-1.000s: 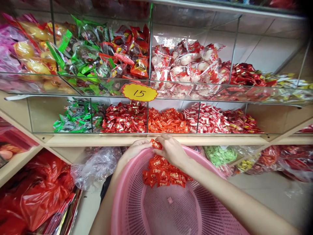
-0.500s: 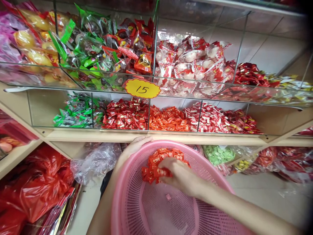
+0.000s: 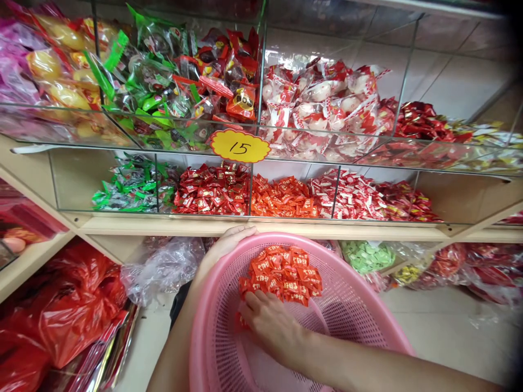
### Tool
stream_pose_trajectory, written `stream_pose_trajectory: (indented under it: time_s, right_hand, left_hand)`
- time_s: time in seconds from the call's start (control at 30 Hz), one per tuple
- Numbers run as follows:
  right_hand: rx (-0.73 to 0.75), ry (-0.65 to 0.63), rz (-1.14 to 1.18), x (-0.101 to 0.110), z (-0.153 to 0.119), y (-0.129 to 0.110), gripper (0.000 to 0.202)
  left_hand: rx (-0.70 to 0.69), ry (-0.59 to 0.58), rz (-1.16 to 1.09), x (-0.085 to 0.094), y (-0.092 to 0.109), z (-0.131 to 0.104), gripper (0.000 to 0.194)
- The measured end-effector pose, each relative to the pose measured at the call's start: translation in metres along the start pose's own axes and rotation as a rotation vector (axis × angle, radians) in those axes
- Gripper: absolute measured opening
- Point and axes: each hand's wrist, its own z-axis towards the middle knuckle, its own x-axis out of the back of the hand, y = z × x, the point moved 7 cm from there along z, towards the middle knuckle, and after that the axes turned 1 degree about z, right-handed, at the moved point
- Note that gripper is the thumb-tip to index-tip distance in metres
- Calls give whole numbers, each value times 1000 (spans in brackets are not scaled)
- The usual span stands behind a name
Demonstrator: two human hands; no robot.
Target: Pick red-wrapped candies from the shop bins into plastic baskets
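Observation:
A pink plastic basket [image 3: 327, 261] with perforated walls is tilted towards me below the shelves. My left hand [image 3: 231, 242] is closed on its far left rim, fingertips by the wooden shelf edge. Inside the basket lies a heap of small orange-red wrapped candies [image 3: 286, 272]. My right hand [image 3: 272, 324] reaches in at the heap's near left side, fingers curled down. A bit of red wrapper shows beneath these fingers; how many candies they hold is hidden.
Clear-fronted compartments hold orange-red candies [image 3: 281, 198], green packets [image 3: 131, 185] and white-and-red packets [image 3: 318, 103]. A yellow price tag [image 3: 239, 146] reads 15. Red plastic bags [image 3: 77, 305] lie at lower left; bagged sweets [image 3: 368, 256] sit under the shelf.
My right hand has moved left and nearer to me, from over the candies to the heap's near left side. More of the heap shows. My left hand stays on the rim.

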Motion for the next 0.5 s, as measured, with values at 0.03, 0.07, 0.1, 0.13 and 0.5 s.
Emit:
stream_pose_trajectory:
  time_s: [0.03, 0.07, 0.1, 0.13, 0.5]
  right_hand:
    - [11, 13, -8, -1, 1, -3, 7]
    - [26, 29, -9, 0, 2, -5, 7]
    - [44, 47, -3, 1, 2, -7, 7]
    - [61, 59, 9, 2, 2, -8, 8]
    - [-196, -173, 222, -3, -7, 25, 18]
  left_hand:
    - [3, -16, 9, 0, 0, 2, 28]
    - [4, -33, 18, -1, 1, 5, 27]
    - [4, -48, 25, -1, 2, 8, 26]
    - [0, -59, 31, -1, 3, 10, 24]
    - [-55, -80, 36, 0, 8, 16, 7]
